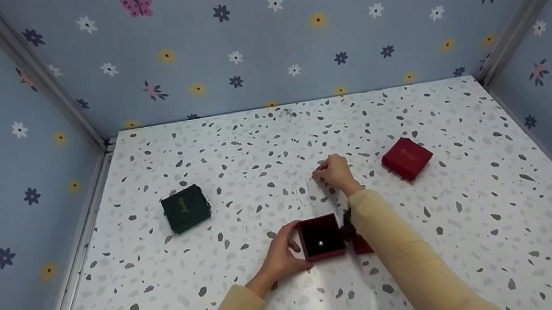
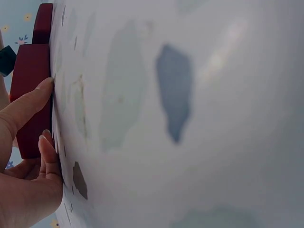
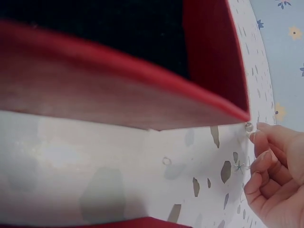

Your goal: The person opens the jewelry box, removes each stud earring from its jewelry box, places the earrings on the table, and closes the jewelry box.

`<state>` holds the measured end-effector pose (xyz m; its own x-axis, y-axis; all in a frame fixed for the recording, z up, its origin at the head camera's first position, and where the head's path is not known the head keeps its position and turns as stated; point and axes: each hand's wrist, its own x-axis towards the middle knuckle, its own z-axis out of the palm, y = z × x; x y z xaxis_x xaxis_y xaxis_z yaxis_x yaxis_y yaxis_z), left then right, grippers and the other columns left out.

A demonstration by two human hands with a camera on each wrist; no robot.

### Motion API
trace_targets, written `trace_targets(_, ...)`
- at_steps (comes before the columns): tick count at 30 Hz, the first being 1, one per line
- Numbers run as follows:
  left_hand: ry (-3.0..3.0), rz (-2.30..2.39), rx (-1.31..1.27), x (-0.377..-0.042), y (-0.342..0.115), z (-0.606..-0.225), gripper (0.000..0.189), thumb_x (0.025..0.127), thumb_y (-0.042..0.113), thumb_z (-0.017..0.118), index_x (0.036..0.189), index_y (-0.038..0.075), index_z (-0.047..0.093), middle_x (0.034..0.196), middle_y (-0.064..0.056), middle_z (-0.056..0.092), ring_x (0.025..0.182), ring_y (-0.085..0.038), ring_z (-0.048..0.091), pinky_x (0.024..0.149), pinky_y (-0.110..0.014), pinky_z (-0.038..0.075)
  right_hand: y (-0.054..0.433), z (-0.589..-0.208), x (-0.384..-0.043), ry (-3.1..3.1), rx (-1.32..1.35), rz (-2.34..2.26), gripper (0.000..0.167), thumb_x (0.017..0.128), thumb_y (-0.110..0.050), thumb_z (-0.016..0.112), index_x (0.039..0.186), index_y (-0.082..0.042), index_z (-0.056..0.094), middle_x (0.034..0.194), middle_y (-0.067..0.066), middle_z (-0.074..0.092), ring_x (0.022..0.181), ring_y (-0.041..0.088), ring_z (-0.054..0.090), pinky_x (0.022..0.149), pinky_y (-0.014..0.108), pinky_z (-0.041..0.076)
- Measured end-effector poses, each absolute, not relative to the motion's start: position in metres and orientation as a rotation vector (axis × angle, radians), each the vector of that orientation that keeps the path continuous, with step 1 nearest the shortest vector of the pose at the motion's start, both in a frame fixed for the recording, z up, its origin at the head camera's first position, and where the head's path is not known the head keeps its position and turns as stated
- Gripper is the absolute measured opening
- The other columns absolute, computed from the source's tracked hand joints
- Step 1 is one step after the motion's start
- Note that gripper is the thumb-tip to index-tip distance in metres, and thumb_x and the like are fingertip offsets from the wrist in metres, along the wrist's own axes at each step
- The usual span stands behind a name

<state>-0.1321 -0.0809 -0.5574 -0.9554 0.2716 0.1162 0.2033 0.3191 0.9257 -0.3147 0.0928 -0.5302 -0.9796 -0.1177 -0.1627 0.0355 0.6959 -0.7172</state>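
Observation:
On the table an uncovered red jewelry box (image 1: 326, 258) with a black lining holds a small white bead-like piece (image 1: 320, 243). My left hand (image 1: 283, 257) grips its left side between thumb and fingers. Beyond the box, my right hand (image 1: 334, 172) has its fingers curled in, low over the table. A small round shiny piece (image 3: 249, 127) appears pinched at its fingertips; its exact kind is too small to tell. Near that hand in the right wrist view lie a star-shaped piece (image 3: 238, 166) and a thin little ring (image 3: 166, 161).
A red lid-like piece (image 1: 362, 244) sits right of the uncovered box, partly hidden by my right forearm. A closed green box (image 1: 186, 209) stands at the left, a closed red box (image 1: 407, 158) at the right. Patterned walls (image 1: 257, 32) border the speckled table (image 1: 231, 145).

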Motion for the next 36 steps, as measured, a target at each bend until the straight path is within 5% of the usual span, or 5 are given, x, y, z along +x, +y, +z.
trace_targets(18, 2.508, 1.715, 0.420, -0.132, -0.080, -0.558, 0.089, 0.053, -0.002, 0.082, 0.129, -0.003, 0.035, 0.120, -0.018, 0.044, 0.073, -0.027, 0.054, 0.049, -0.021, 0.045, 0.108, -0.502, -0.305, 2.733, -0.430, -1.157, 0.017, 0.081, -0.012, 0.063, 0.088, 0.002, 0.069, 0.066, 0.012, 0.064, 0.054, 0.021, 0.059, 0.046, 0.020, 0.042)
trace_targets(36, 2.538, 1.680, 0.463, -0.133, -0.082, -0.558, 0.087, 0.054, 0.000, 0.081, 0.128, -0.005, 0.035, 0.115, -0.019, 0.045, 0.072, -0.029, 0.054, 0.048, -0.019, 0.043, 0.116, -0.493, -0.264, 2.793, -0.859, -1.035, 0.013, 0.079, -0.011, 0.065, 0.086, 0.000, 0.069, 0.069, 0.006, 0.064, 0.056, 0.013, 0.055, 0.051, 0.025, 0.044)
